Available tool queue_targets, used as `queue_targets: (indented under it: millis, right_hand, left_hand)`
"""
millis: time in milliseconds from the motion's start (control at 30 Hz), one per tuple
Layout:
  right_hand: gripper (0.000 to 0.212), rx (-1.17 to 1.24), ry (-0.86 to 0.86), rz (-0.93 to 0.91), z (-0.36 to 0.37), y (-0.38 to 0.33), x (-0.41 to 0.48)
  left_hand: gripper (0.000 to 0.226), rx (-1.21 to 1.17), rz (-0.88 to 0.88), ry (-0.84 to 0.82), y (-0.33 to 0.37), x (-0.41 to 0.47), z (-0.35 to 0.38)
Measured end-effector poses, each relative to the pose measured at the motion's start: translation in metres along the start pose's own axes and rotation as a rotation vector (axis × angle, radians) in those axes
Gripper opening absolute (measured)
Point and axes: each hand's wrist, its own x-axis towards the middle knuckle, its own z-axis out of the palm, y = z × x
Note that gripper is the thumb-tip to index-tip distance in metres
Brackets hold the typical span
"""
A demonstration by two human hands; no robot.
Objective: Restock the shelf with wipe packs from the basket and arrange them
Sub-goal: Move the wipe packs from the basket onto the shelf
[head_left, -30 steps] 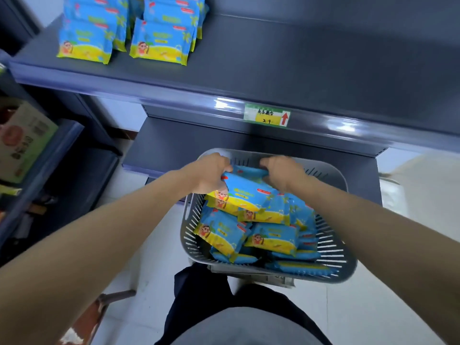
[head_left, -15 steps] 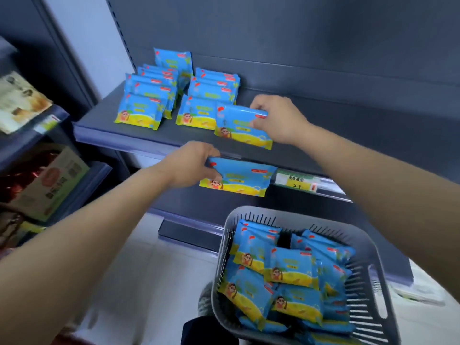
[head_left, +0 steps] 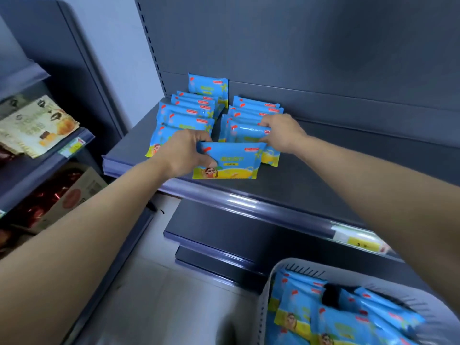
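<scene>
My left hand (head_left: 185, 155) grips a blue and yellow wipe pack (head_left: 230, 161) by its left edge, just above the front of the dark shelf (head_left: 311, 175). My right hand (head_left: 282, 133) holds another wipe pack (head_left: 249, 133) on top of the right-hand stack. A left-hand stack of packs (head_left: 185, 118) lies on the shelf behind my left hand, with one pack (head_left: 207, 88) upright against the back panel. The grey basket (head_left: 265, 302) at the bottom right holds several more wipe packs (head_left: 336, 317).
A yellow price tag (head_left: 358, 241) sits on the shelf's front rail. To the left, a neighbouring shelf unit holds paper packets (head_left: 37, 125) and a cardboard box (head_left: 72, 195). Lower shelves (head_left: 224, 232) jut out below. The shelf stretches bare to the right of the stacks.
Both hands rose from the basket with a pack each. The right hand moved its pack onto the right stack; the left hand brought its pack from below the rail to the shelf front.
</scene>
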Motion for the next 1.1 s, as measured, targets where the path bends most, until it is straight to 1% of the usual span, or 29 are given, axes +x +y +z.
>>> queue_targets:
  millis: [33, 133, 233, 300, 367, 433, 633, 733, 800, 900, 967, 1033, 1100]
  right_hand:
    - [0.014, 0.003, 0.003, 0.004, -0.002, 0.002, 0.005]
    - [0.032, 0.046, 0.02, 0.031, -0.004, 0.007, 0.018]
    - [0.037, 0.151, 0.056, 0.071, -0.003, 0.013, 0.023]
    - [0.035, 0.234, 0.069, 0.076, -0.002, 0.017, 0.021]
    - [0.028, 0.302, 0.084, 0.067, -0.002, 0.022, 0.017]
    - [0.024, 0.325, 0.105, 0.062, -0.002, 0.025, 0.011]
    - [0.022, 0.238, 0.227, 0.066, -0.008, 0.029, -0.017]
    - [0.022, 0.181, 0.235, 0.035, -0.012, 0.028, -0.041]
    - [0.023, 0.162, 0.246, 0.004, -0.016, 0.027, -0.062]
    - [0.024, 0.125, 0.288, -0.058, -0.019, 0.031, -0.104]
    - [0.024, 0.101, 0.32, -0.081, -0.018, 0.037, -0.138]
    - [0.023, 0.075, 0.339, -0.093, -0.013, 0.046, -0.176]
    - [0.024, 0.052, 0.332, -0.091, -0.005, 0.058, -0.214]
  left_hand:
    - [0.034, -0.027, 0.0, -0.01, -0.001, 0.008, 0.001]
    - [0.036, -0.056, -0.019, -0.032, -0.006, 0.032, 0.009]
    - [0.034, 0.009, -0.013, -0.035, -0.008, 0.053, 0.017]
    - [0.036, 0.085, 0.006, -0.022, -0.007, 0.062, 0.022]
    - [0.039, 0.143, 0.035, -0.003, -0.004, 0.068, 0.027]
    - [0.05, 0.223, 0.063, 0.02, -0.001, 0.073, 0.034]
    - [0.075, 0.504, 0.092, 0.122, 0.007, 0.07, 0.048]
    - [0.074, 0.617, 0.106, 0.163, 0.014, 0.056, 0.053]
    - [0.069, 0.594, 0.127, 0.185, 0.023, 0.042, 0.059]
    - [0.057, 0.45, 0.198, 0.236, 0.041, 0.01, 0.076]
    - [0.048, 0.354, 0.263, 0.241, 0.056, -0.016, 0.093]
    - [0.042, 0.295, 0.319, 0.199, 0.071, -0.04, 0.115]
    - [0.037, 0.237, 0.345, 0.122, 0.083, -0.062, 0.139]
